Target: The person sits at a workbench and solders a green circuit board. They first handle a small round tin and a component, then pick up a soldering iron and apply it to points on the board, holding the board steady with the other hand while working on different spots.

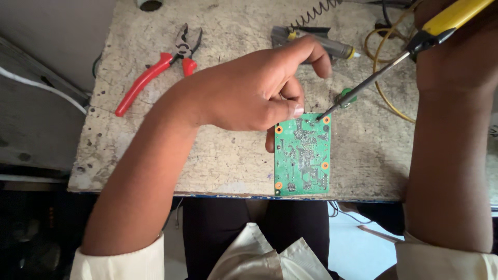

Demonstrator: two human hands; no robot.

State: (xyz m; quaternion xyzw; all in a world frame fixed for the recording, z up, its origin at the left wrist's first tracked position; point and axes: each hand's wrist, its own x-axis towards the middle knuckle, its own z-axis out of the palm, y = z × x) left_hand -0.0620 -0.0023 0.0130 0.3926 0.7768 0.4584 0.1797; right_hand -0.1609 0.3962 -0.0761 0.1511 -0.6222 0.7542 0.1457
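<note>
A green circuit board (pixel 302 158) lies near the front edge of a worn grey workbench (pixel 223 155), solder side up. My left hand (pixel 254 91) rests over the board's top left corner, thumb pressed on its edge, holding it down. My right hand (pixel 459 36) at the top right grips a soldering iron (pixel 415 44) with a yellow handle. Its dark metal tip touches the board's top right corner.
Red-handled pliers (pixel 155 67) lie at the back left. A grey tool with a yellow band (pixel 332 46) and a coiled spring stand sit at the back. Yellow wire (pixel 381 62) loops at the right, near a small green part (pixel 346 96).
</note>
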